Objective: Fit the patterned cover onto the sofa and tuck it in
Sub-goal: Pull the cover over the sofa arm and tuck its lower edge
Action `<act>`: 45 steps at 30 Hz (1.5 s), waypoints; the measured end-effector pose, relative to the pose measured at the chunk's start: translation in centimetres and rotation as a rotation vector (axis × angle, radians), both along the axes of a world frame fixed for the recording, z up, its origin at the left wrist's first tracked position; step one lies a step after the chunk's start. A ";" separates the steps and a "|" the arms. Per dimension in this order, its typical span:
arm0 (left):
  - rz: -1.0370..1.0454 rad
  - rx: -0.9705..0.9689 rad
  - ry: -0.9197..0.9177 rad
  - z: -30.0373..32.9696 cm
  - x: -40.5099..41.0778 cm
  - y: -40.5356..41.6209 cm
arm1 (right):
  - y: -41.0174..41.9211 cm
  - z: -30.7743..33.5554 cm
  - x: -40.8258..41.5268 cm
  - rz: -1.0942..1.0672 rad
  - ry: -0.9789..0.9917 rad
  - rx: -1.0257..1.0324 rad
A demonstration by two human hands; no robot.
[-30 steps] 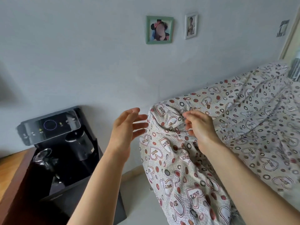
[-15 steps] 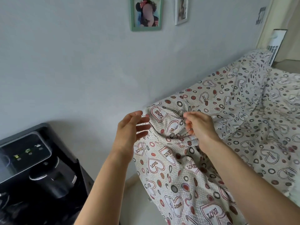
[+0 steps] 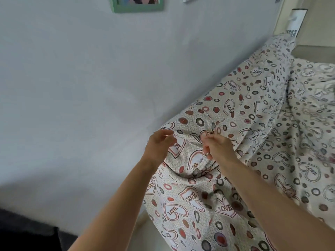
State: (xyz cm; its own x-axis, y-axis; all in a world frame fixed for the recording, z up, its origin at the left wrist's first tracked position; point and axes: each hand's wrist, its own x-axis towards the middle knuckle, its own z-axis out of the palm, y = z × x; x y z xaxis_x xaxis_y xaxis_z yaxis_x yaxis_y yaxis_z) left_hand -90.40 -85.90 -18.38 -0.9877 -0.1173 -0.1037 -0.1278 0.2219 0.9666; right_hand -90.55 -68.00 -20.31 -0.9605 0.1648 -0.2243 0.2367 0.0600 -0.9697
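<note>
Setting: pale wall (image 3: 90, 78), sofa (image 3: 315, 53) against it. Cover (image 3: 253, 142): hearts and dots, draped over the sofa's back and arm, bunched at the near corner. My right hand (image 3: 218, 147): fingers curled, pinching a fold at that corner. My left hand (image 3: 159, 145): fingers loosely spread, at the cover's edge. Green frame (image 3: 137, 7) above.

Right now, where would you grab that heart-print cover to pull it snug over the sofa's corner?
Probably the loose bunched fold at the corner of the cover, beside where the right hand already pinches it. Bring the left hand in from the wall side; the wrinkles there show slack.
</note>
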 end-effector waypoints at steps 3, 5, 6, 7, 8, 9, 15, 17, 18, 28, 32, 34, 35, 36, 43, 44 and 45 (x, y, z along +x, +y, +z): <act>-0.076 -0.229 0.043 -2.9 -4.1 -0.3 | -0.3 -1.6 -2.1 0.004 -0.031 0.062; -0.160 -0.414 0.088 -4.4 -6.3 -0.6 | -0.7 -2.4 -3.2 0.011 -0.051 0.153; -0.202 -0.524 0.100 -5.0 -7.2 -0.8 | -0.9 -2.9 -3.8 0.008 -0.056 0.202; -0.238 -0.634 0.104 -5.5 -8.0 -1.1 | -1.2 -3.5 -4.3 0.002 -0.060 0.251; -0.270 -0.731 0.110 -6.1 -8.7 -1.5 | -1.5 -4.1 -4.8 -0.006 -0.064 0.297; -0.301 -0.809 0.123 -6.7 -9.6 -2.0 | -1.7 -4.8 -5.4 -0.015 -0.069 0.349; -0.391 -1.066 0.190 -9.1 -12.2 -5.0 | -2.8 -8.2 -7.8 0.024 -0.301 0.538; -0.380 -1.131 0.291 -9.2 -12.7 -5.4 | -3.7 -8.9 -8.0 0.023 -0.337 0.511; -0.378 -1.158 0.338 -9.2 -13.0 -5.5 | -4.1 -9.2 -8.0 0.031 -0.348 0.522; -0.577 -1.026 0.428 -10.2 -15.6 -9.3 | -8.7 -6.7 -9.5 -0.107 0.001 0.512; -0.389 -0.943 0.315 -10.7 -16.1 -12.6 | -12.0 -4.8 -11.1 -0.107 0.146 0.445; -0.297 -0.957 0.219 -12.0 -16.0 -14.7 | -13.2 -4.4 -12.0 -0.102 0.185 0.427; -0.286 -0.992 0.161 -13.2 -15.5 -16.1 | -13.7 -4.2 -12.5 -0.100 0.197 0.424; -0.279 -1.005 0.098 -14.6 -14.7 -17.7 | -14.3 -4.2 -12.9 -0.090 0.202 0.425; -0.108 -0.559 0.281 -17.2 -10.3 -18.2 | -16.7 -5.6 -13.5 -0.040 0.199 0.429; -0.133 -0.524 0.355 -16.2 -10.8 -17.3 | -16.6 -5.8 -13.2 -0.050 0.210 0.405; -0.201 -0.515 0.419 -15.2 -11.4 -16.5 | -16.3 -5.8 -12.9 -0.063 0.218 0.382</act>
State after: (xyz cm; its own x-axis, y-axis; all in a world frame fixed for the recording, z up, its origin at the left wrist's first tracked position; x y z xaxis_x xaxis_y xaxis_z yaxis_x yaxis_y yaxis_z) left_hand -101.75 -102.39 -33.57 -0.9399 0.1402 0.3112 0.3251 0.6459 0.6908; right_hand -103.49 -84.33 -26.11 -0.9641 0.2560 0.0711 0.0433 0.4154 -0.9086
